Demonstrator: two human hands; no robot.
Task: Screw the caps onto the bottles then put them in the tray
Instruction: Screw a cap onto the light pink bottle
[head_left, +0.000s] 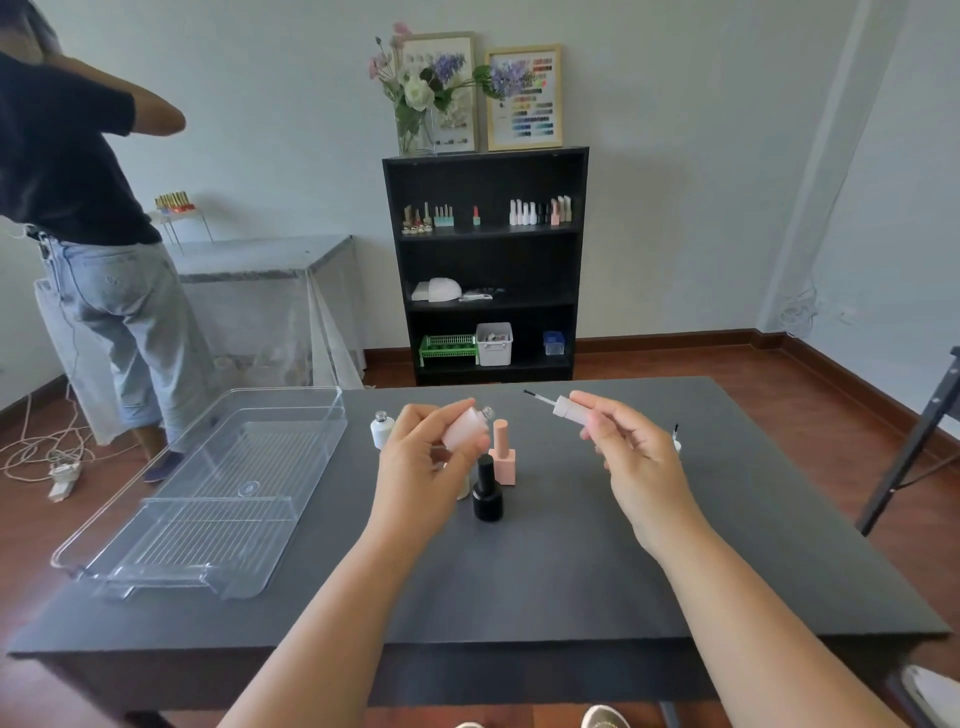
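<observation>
My left hand (421, 462) holds a pale pink uncapped bottle (467, 428) above the table, its neck tilted up to the right. My right hand (631, 449) grips a pale pink brush cap (563, 406), its brush pointing left toward the bottle, a gap between them. Below stand a capped black bottle (487, 491) and a capped pink square bottle (503, 453). An uncapped white bottle (381, 428) stands left of my left hand. Another brush cap (676, 439) shows partly behind my right hand. The clear plastic tray (291, 415) lies on the table's left side with nothing in it.
The dark table (571, 571) reaches the frame's bottom. A person (88, 218) stands at far left beside a covered table (270, 260). A black shelf (488, 265) with bottles and bins stands against the back wall. Cables (47, 447) lie on the floor at left.
</observation>
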